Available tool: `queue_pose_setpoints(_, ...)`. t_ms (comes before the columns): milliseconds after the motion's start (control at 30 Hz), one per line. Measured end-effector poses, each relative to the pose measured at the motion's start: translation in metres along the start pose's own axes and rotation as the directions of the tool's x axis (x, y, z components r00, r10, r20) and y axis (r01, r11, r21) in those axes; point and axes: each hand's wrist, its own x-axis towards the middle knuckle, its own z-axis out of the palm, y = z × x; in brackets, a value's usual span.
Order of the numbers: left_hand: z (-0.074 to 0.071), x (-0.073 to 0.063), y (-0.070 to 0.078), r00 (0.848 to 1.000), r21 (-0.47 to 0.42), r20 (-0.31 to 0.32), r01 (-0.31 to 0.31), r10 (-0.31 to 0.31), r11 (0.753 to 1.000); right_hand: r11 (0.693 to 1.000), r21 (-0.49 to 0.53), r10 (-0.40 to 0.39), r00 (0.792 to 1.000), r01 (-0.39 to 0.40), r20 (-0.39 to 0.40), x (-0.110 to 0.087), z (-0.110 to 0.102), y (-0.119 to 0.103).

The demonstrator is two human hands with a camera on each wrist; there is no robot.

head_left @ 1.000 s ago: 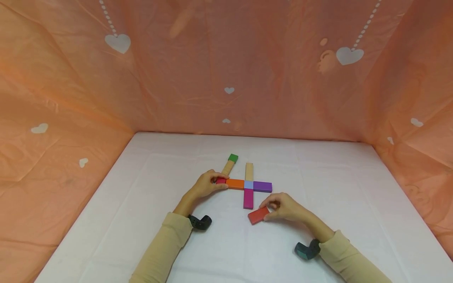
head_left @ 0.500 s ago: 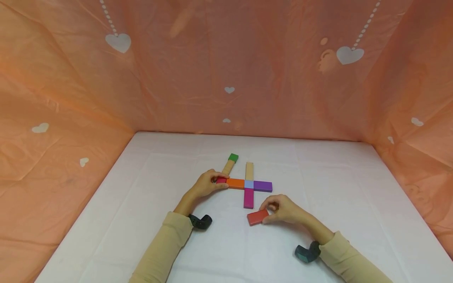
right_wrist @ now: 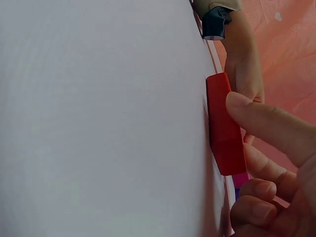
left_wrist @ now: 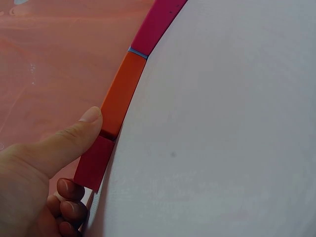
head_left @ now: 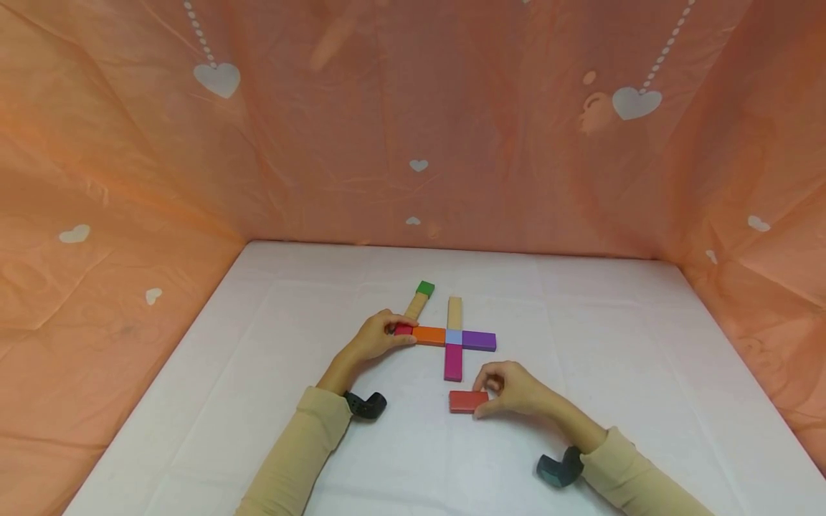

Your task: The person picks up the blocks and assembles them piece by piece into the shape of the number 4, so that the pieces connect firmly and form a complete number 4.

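My right hand (head_left: 519,388) pinches a red rectangular block (head_left: 463,402) between thumb and fingers, just in front of the flat block figure. In the right wrist view the thumb lies along the red block's (right_wrist: 224,126) side. My left hand (head_left: 374,337) grips a crimson block (head_left: 403,330) at the figure's left end, partly hidden by the fingers. Its thumb reaches the orange block (left_wrist: 121,94) in the left wrist view. Around a light-blue square block (head_left: 454,337) lie the orange block, a purple block (head_left: 480,340), a magenta block (head_left: 454,363) and a plain wooden block (head_left: 454,313).
Another plain wooden piece (head_left: 416,306) slants away behind the left hand, tipped by a green block (head_left: 424,289). A white cloth (head_left: 619,344) covers the table. An orange curtain (head_left: 413,122) with heart prints encloses the back and sides.
The right hand has drawn the red block slightly toward the person and turned it from slanted to nearly level with the row. The left hand and the other blocks have stayed put.
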Motion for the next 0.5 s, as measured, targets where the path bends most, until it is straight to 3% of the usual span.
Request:
queue_pose_setpoints(300,0.0,0.0,0.001,1.0,-0.008,-0.003,-0.002,0.002,1.0,0.999,0.016,-0.038,0.991,0.037,0.128,0.0,-0.017,0.005)
queue_pose_setpoints(500,0.0,0.0,-0.001,1.0,-0.01,-0.002,-0.003,0.003,1.0,0.994,0.041,-0.11,0.982,0.104,0.155,0.001,-0.022,0.009)
